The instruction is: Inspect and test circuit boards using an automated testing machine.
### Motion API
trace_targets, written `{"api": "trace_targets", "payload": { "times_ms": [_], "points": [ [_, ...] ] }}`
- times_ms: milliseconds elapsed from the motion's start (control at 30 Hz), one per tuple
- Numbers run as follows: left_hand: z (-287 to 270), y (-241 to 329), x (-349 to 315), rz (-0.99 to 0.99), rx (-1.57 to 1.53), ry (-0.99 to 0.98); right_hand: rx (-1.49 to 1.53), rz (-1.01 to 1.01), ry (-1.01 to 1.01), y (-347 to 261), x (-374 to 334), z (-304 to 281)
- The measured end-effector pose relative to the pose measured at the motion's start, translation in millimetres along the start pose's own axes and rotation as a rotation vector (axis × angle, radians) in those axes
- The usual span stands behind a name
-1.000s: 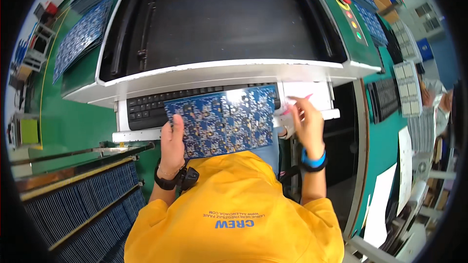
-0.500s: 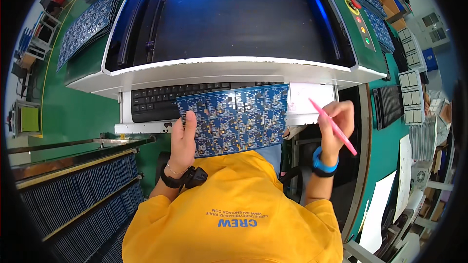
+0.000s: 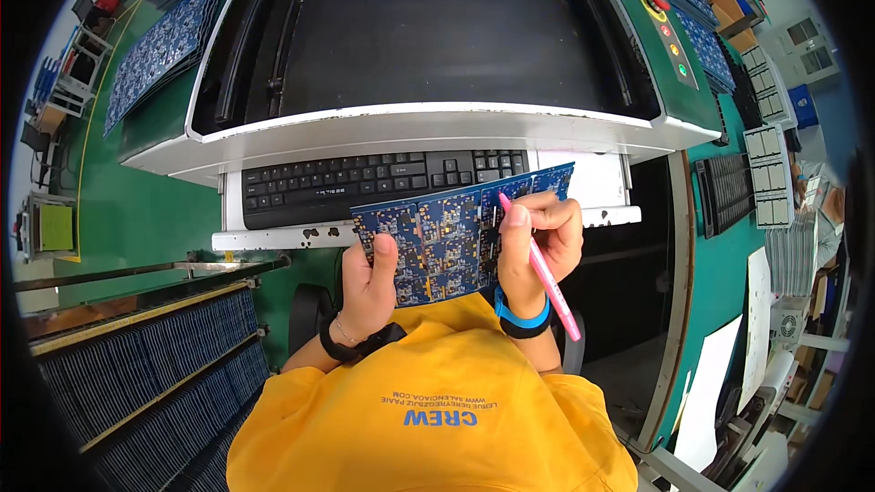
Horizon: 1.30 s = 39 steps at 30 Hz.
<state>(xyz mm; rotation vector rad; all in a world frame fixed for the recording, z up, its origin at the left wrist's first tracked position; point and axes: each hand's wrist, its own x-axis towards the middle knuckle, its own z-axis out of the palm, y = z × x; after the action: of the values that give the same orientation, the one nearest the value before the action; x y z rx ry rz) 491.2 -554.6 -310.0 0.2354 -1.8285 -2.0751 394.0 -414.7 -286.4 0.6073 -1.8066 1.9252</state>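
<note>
Green-and-white machine: the far middle was filled by a machine (image 3: 428,130), its flat black bed framed by dark rails and its white front edge chipped in places.
Green bench: the right side was taken up by a bench (image 3: 725,269), on which white sheets and a black ridged item were laid.
Rack: at the lower left, many blue boards were held on edge in close rows by a rack (image 3: 137,317) with yellowish rails.
Board stack: left of the machine, a stack of blue boards (image 3: 159,50) was piled flat.
Black keyboard: a keyboard (image 3: 337,187) was set on the white shelf under the machine's front edge and was partly covered by the held board.
Blue circuit board: the circuit board (image 3: 447,246) was held tilted above the person's lap, in front of the keyboard.
Hands: the board's left edge was gripped by the left hand (image 3: 369,287), thumb on its face; the right hand (image 3: 544,246), placed over the board's right part, was closed around a pen.
Pink pen: the pen (image 3: 550,284) was pointed at the board; whether its tip touched could not be told.
Red button: a round button (image 3: 658,2) was mounted on the machine's right panel.
</note>
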Motion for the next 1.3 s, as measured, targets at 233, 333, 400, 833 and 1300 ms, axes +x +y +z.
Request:
{"api": "trace_targets", "payload": {
  "times_ms": [233, 333, 400, 833, 1300],
  "points": [
    [0, 3, 0, 0.073, 0.033, 0.006, -0.201, -0.241, -0.025, 6, 2, 5],
    [-2, 4, 0, 0.132, 0.102, 0.000, -0.006, -0.091, 0.042, -1, 1, 8],
    [-8, 8, 3, 0.092, 0.085, -0.011, 0.094, -0.014, 0.070, -11, 1, 4],
    [-34, 16, 17, -0.259, -0.372, -0.073, 0.037, 0.334, -0.247, 3, 2, -64],
    [-49, 38, 17, -0.133, -0.250, -0.097, -0.021, 0.274, 0.066, 22, -4, -40]
  ]
}}
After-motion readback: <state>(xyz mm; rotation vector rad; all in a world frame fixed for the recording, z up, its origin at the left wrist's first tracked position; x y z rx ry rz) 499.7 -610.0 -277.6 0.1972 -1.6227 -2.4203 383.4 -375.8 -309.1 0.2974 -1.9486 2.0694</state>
